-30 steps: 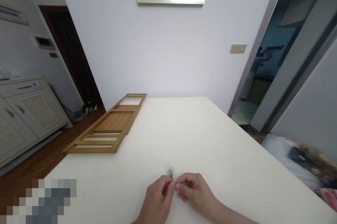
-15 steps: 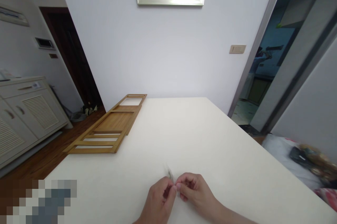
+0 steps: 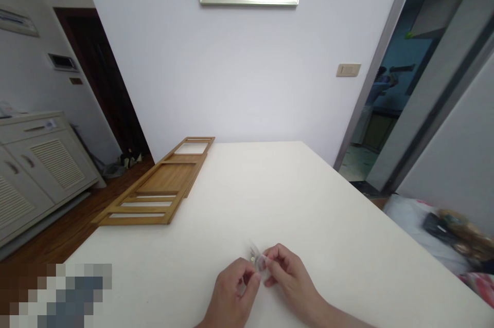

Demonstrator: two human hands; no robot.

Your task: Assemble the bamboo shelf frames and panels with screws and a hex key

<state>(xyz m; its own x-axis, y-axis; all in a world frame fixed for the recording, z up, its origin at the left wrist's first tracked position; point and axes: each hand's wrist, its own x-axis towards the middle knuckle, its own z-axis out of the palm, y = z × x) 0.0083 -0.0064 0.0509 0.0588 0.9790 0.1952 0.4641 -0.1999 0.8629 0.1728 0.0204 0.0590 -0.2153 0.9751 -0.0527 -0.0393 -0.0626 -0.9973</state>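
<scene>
A small clear plastic bag (image 3: 261, 263) with tiny metallic pieces in it hangs between my two hands, just above the white table (image 3: 293, 199). My left hand (image 3: 234, 287) pinches the bag's near left side between thumb and forefinger. On the other side, the fingertips of my right hand (image 3: 287, 272) are closed on the bag's right edge. The small pieces show as a greyish and yellowish cluster; their kind is too small to make out.
A flat wooden frame (image 3: 168, 178) with slats and a panel lies along the table's left edge. Beyond the far edge rises a wall with a switch (image 3: 348, 70). A white plastic bag (image 3: 411, 225) and other items sit off the right side. A person stands in the doorway.
My fingertips were close together before. Now my right hand has moved slightly up and away from the left, and more of the clear bag shows stretched between them.
</scene>
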